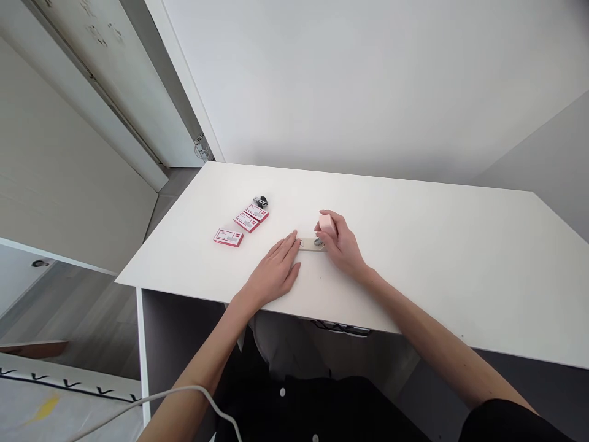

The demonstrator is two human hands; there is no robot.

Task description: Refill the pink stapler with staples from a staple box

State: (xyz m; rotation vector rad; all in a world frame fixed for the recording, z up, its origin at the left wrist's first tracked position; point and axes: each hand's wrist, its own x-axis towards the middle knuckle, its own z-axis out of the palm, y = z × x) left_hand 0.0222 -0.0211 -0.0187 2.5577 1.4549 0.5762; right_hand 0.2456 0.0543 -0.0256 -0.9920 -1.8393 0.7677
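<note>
- Near the middle of the white table (437, 245), toward its front edge, a flat beige bar (310, 244) lies between the person's two hands.
- At its right end, a pale pink block (326, 225) stands up, with a small metal piece (318, 241) beside its foot; I cannot tell whether block and bar are joined.
- The right hand (344, 247) has its fingers and thumb closed around the block.
- The left hand (272, 271) is flat, thumb spread, its fingertips resting over the bar's left end without wrapping around it.
- Left of the hands lie three red-and-white boxes (246, 221), two side by side and one slightly apart.
- Just behind them sits a small black-and-silver object (261, 201).
- Behind the table rises a white wall (368, 80).
- Low down, a pale cable (184, 388) crosses in front of the left forearm.
</note>
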